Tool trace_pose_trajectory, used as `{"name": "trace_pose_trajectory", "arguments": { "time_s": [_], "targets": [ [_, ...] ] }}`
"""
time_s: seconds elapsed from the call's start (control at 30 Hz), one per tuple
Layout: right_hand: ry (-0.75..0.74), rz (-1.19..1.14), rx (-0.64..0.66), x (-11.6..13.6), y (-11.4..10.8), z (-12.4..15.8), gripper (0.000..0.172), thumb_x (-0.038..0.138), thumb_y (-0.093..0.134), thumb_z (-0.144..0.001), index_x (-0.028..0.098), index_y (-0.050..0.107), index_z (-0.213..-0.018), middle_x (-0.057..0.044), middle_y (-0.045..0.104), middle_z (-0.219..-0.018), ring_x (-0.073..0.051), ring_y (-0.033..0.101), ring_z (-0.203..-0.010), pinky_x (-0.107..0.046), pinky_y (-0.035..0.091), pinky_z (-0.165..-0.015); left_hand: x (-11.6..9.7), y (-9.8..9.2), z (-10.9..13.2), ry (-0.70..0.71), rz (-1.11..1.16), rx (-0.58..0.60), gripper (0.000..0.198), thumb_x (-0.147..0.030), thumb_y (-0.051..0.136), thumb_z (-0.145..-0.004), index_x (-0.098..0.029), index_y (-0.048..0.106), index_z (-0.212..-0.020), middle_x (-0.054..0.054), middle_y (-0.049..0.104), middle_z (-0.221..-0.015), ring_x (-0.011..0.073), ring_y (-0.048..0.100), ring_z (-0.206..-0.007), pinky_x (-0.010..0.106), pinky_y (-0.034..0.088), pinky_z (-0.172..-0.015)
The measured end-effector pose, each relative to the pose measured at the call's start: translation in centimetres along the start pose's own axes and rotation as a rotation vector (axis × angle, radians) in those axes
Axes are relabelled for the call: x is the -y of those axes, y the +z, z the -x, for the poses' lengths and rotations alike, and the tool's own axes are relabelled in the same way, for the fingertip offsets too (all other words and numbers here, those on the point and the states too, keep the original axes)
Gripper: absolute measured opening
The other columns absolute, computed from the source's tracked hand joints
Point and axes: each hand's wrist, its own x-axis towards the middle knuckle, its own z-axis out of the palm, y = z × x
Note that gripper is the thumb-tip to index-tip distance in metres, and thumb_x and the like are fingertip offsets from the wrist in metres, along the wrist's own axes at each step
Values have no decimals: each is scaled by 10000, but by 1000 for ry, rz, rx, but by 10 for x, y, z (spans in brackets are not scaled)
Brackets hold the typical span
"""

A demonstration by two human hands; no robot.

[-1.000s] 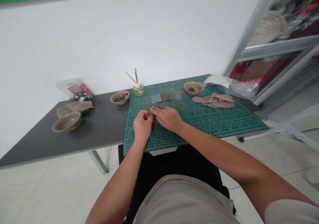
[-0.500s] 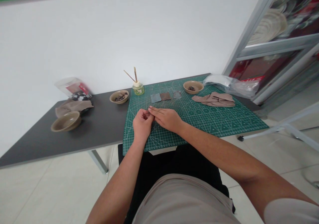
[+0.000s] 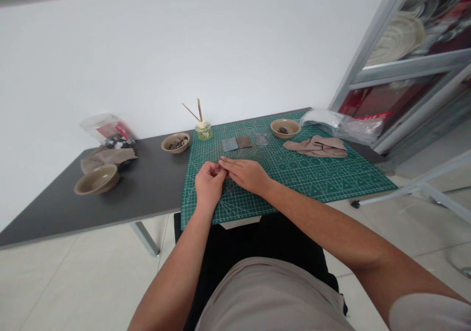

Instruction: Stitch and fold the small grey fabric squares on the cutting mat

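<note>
Above the left part of a green cutting mat [image 3: 294, 174], my left hand [image 3: 209, 182] is closed, thumb and fingers pressed together. My right hand [image 3: 248, 175] meets it at the fingertips, its fingers lying close together over the left thumb and fingers. Whatever sits between them is too small or too hidden to make out. Just beyond my hands lie a grey square sheet [image 3: 230, 145], a brown square [image 3: 243, 142] touching it, and a smaller grey square [image 3: 262, 139] a little to the right.
A bowl of small stones [image 3: 175, 143] and a reed diffuser [image 3: 203, 129] stand behind left. Another bowl [image 3: 286, 128] holds a few dark pieces, near a crumpled brown cloth [image 3: 316, 147]. At far left are a bowl [image 3: 97, 179], a cloth [image 3: 108, 158] and a clear container [image 3: 110, 130].
My hands stay joined at the fingertips, with barely any movement. The things on the table have not moved.
</note>
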Motion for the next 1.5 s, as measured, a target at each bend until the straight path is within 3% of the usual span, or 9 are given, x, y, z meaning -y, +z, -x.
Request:
{"name": "trace_pose_trajectory", "arguments": {
  "time_s": [0.2,0.43,0.63,0.83,1.03,1.27,1.4,1.5],
  "targets": [
    [87,19,-12,0,-1,0,408,137,469,-957,142,599,-1344,-106,641,-1347,-193,663,-1180,-341,545,-1008,-1,1,2,-32,80,3,174,-340,697,-779,-205,597,-735,-24,661,-633,133,603,-586,251,459,-610],
    [-41,23,-6,1,0,0,378,145,487,-962,168,623,-1313,-92,594,-1405,-190,629,-1233,-366,523,-1045,-6,-1,1,-13,-45,-33,127,-206,644,-769,-198,610,-647,-26,639,-607,120,568,-573,238,445,-596],
    [67,34,-23,1,-1,0,398,128,471,-960,129,597,-1338,-116,634,-1357,-188,650,-1201,-340,535,-1025,-1,1,1,-75,149,-3,168,-341,704,-769,-193,626,-752,-6,698,-668,148,648,-631,261,497,-644],
    [-53,46,-30,1,1,1,373,149,484,-966,159,619,-1314,-101,602,-1397,-186,639,-1218,-353,531,-1033,-2,0,1,-8,3,-39,116,-236,659,-765,-192,624,-662,-26,653,-616,111,571,-567,230,454,-595],
    [75,62,-48,0,1,1,382,145,489,-957,140,609,-1320,-108,684,-1284,-191,686,-1138,-334,558,-984,1,2,2,-62,212,-29,151,-325,715,-758,-193,641,-759,-7,704,-671,143,653,-623,257,506,-635],
    [-46,27,-73,0,1,2,387,147,463,-970,162,608,-1329,-99,618,-1379,-186,641,-1214,-344,537,-1023,1,2,1,-24,142,-51,147,-303,709,-760,-187,632,-713,-15,681,-654,119,618,-591,236,485,-599],
    [73,35,-43,0,1,2,413,162,466,-971,138,568,-1371,-113,708,-1243,-200,710,-1075,-339,573,-933,5,4,2,-42,309,-37,169,-312,738,-739,-192,620,-756,-9,703,-696,142,663,-644,267,525,-657],
    [89,27,-40,0,2,2,412,175,458,-978,131,561,-1374,-112,722,-1213,-199,717,-1050,-332,573,-914,6,5,1,-37,277,-41,180,-317,742,-736,-195,610,-744,-15,688,-679,135,646,-626,262,517,-643]
  ]
}}
